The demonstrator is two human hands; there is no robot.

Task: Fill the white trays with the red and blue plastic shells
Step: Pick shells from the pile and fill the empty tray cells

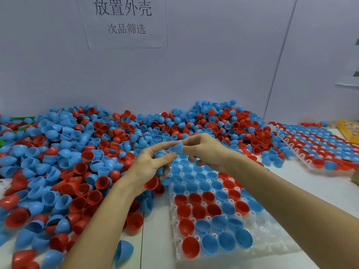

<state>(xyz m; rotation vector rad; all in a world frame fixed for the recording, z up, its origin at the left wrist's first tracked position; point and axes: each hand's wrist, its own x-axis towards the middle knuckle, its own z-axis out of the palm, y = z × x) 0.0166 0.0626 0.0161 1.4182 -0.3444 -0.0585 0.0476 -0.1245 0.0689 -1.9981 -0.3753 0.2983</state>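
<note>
Left hand point(153, 164) cups several blue shells, fingers curled; right hand point(204, 152) pinches one blue shell point(177, 148) above near tray's point(272, 241) far edge. Loose pile point(77, 162) covers desk's left and rear (hundreds remain). Near tray approx. two-thirds filled; right-side and front cells still vacant. Second tray point(314, 146), at desk's right edge, appears full.

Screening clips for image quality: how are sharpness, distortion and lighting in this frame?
Head view: wide-angle bending, the wall seam leans and the near white tray stretches toward the edge; soft motion blur on the loose shells at lower left; hands, left hand and right hand, fairly sharp around the blue shell; lighting even, only faint shadows, small glints on red shells.
</note>
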